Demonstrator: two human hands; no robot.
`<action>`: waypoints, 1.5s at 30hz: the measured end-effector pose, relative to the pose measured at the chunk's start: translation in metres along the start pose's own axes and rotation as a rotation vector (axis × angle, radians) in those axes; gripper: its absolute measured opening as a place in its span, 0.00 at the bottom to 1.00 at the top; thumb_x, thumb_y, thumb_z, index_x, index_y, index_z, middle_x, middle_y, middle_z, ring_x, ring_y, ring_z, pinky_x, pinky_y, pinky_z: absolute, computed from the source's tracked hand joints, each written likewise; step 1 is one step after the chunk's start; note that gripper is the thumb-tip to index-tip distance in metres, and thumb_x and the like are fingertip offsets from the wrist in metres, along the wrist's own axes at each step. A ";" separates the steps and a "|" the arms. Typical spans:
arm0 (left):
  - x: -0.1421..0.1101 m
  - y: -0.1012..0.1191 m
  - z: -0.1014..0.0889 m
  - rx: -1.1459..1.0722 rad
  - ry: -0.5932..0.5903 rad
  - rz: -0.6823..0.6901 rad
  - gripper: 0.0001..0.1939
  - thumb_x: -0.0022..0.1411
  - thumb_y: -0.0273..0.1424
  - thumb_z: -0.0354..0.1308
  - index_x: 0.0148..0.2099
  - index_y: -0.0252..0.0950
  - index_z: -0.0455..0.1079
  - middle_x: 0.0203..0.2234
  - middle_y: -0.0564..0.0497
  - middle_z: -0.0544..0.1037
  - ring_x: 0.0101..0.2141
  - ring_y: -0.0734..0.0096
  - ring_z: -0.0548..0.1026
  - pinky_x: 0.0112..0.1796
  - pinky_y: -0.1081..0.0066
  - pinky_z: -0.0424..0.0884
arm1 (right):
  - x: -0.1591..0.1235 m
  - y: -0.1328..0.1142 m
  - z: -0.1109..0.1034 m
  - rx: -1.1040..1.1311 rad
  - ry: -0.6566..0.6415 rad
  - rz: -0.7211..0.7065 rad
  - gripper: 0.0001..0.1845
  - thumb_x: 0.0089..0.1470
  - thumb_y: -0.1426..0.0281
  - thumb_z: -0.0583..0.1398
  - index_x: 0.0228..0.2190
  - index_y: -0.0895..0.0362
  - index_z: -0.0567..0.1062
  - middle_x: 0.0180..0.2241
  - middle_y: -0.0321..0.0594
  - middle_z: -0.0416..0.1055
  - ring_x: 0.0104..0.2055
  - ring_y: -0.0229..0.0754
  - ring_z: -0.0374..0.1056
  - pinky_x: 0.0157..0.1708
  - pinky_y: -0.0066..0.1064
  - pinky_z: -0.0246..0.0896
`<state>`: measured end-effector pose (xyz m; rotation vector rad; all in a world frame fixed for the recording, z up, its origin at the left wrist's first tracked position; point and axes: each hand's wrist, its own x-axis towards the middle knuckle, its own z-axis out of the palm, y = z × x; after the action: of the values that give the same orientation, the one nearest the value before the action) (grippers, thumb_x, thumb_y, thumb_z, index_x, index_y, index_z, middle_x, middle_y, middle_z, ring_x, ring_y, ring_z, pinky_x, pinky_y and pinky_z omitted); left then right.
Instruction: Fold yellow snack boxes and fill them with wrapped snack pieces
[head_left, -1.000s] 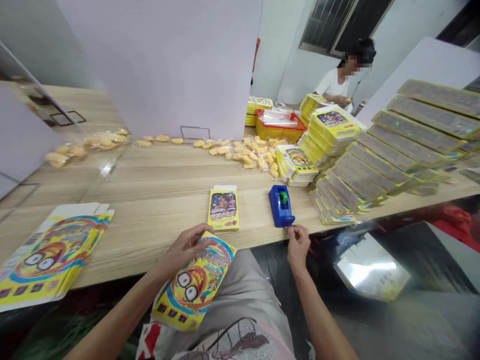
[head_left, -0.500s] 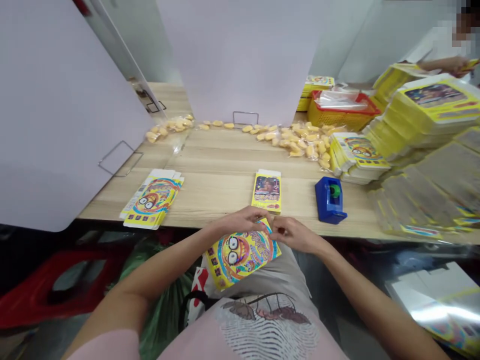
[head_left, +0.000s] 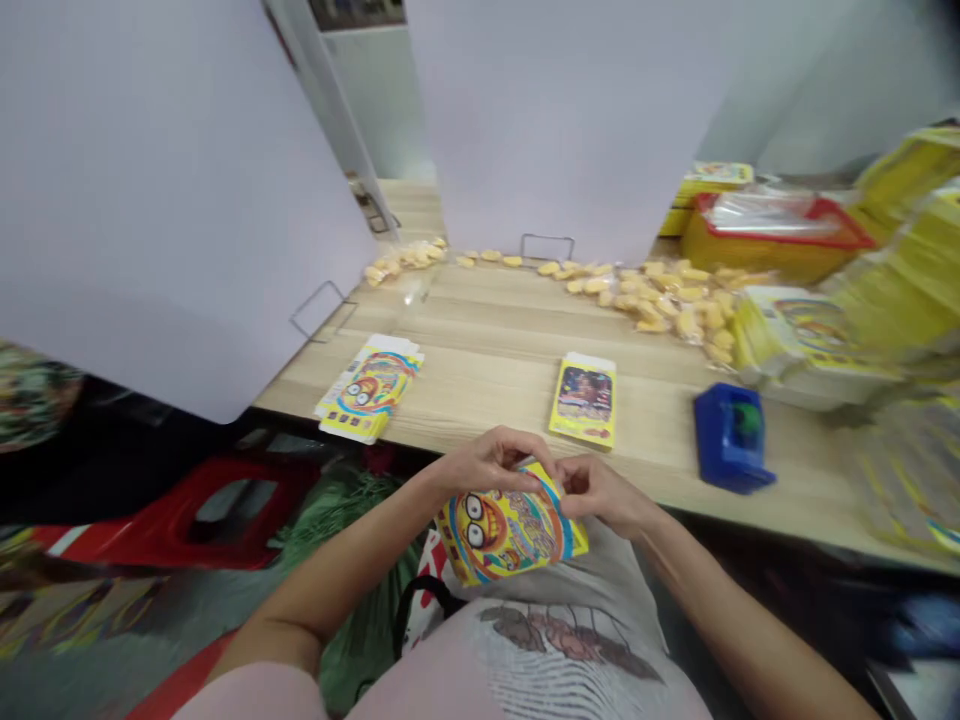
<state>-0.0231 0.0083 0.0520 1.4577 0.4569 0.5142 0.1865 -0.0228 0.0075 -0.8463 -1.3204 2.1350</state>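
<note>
Head view: left hand [head_left: 499, 465] has its fingers clamped on a yellow box [head_left: 502, 535], above the lap [head_left: 626, 570]; right hand [head_left: 604, 490] touches the box edge, whether clamping I cannot tell. Another carton [head_left: 584, 400] lies at one o'clock.

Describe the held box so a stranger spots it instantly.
Start at the wooden table. At its near edge, the left hand and right hand hold a yellow box with a cartoon face in glasses. No other box in view is held.

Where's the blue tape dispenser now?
In the head view, the tape dispenser sits at right, near the front edge of the table, between a lone yellow box and stacked boxes.
</note>
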 end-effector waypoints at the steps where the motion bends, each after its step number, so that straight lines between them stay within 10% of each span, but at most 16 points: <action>1: -0.006 0.005 -0.001 0.010 0.005 0.009 0.15 0.56 0.37 0.66 0.44 0.35 0.77 0.38 0.43 0.78 0.40 0.65 0.75 0.44 0.67 0.69 | 0.003 -0.005 0.003 -0.058 -0.001 -0.015 0.25 0.34 0.52 0.72 0.23 0.58 0.70 0.22 0.31 0.64 0.24 0.32 0.57 0.26 0.26 0.52; 5: -0.040 0.025 -0.031 0.106 0.134 0.103 0.35 0.53 0.44 0.66 0.61 0.40 0.65 0.51 0.41 0.74 0.52 0.56 0.72 0.52 0.59 0.67 | 0.009 -0.041 0.014 -0.429 -0.045 -0.200 0.25 0.44 0.50 0.67 0.21 0.57 0.67 0.23 0.32 0.63 0.26 0.35 0.58 0.26 0.27 0.51; 8: -0.077 0.028 -0.081 0.526 0.648 0.048 0.41 0.54 0.48 0.63 0.66 0.41 0.56 0.57 0.41 0.68 0.58 0.53 0.65 0.58 0.55 0.60 | 0.016 -0.067 0.014 -0.937 0.130 -0.498 0.19 0.54 0.55 0.63 0.24 0.56 0.68 0.25 0.35 0.66 0.29 0.38 0.61 0.29 0.29 0.54; 11: -0.112 0.009 -0.133 1.063 1.159 -0.442 0.43 0.49 0.51 0.64 0.63 0.36 0.60 0.58 0.36 0.65 0.61 0.42 0.58 0.59 0.47 0.53 | 0.035 -0.067 0.006 -1.463 0.390 -0.761 0.13 0.58 0.60 0.60 0.28 0.56 0.71 0.29 0.40 0.68 0.32 0.42 0.64 0.31 0.31 0.54; 15: -0.134 -0.030 -0.173 1.264 1.126 -0.981 0.59 0.40 0.57 0.65 0.67 0.33 0.50 0.63 0.26 0.52 0.63 0.28 0.47 0.56 0.34 0.47 | 0.076 -0.028 -0.010 -1.961 0.432 -0.744 0.05 0.55 0.75 0.60 0.27 0.57 0.72 0.29 0.43 0.69 0.33 0.48 0.65 0.32 0.35 0.54; 20: -0.136 -0.042 -0.187 1.170 1.106 -1.030 0.59 0.38 0.56 0.65 0.67 0.35 0.47 0.57 0.29 0.62 0.57 0.36 0.60 0.53 0.38 0.55 | 0.102 0.010 -0.025 -2.014 0.244 -0.673 0.12 0.53 0.83 0.55 0.28 0.55 0.72 0.30 0.42 0.71 0.34 0.47 0.66 0.34 0.36 0.55; 34: -0.134 -0.016 -0.163 1.195 1.184 -0.918 0.56 0.39 0.48 0.68 0.67 0.38 0.47 0.59 0.35 0.61 0.58 0.40 0.59 0.55 0.42 0.51 | 0.104 0.003 0.010 -0.971 0.311 -0.473 0.11 0.58 0.63 0.57 0.27 0.55 0.73 0.27 0.41 0.72 0.31 0.45 0.68 0.34 0.36 0.62; 39: -0.110 0.006 -0.114 1.339 1.139 -0.491 0.57 0.38 0.42 0.70 0.67 0.36 0.46 0.58 0.39 0.64 0.58 0.43 0.62 0.60 0.49 0.49 | 0.112 -0.004 0.021 -0.434 0.302 -0.340 0.20 0.46 0.54 0.66 0.33 0.57 0.76 0.32 0.45 0.76 0.36 0.49 0.73 0.40 0.42 0.68; 45: -0.064 -0.003 -0.031 1.023 0.986 -0.108 0.57 0.40 0.40 0.71 0.67 0.35 0.45 0.60 0.37 0.63 0.59 0.46 0.62 0.58 0.54 0.60 | 0.099 -0.012 0.032 -0.028 0.244 -0.387 0.28 0.38 0.53 0.71 0.39 0.56 0.76 0.43 0.47 0.77 0.46 0.53 0.73 0.52 0.48 0.65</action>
<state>-0.0929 -0.0048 0.0457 2.0389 1.7606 0.9805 0.0962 0.0299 0.0049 -0.7620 -1.2698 1.6630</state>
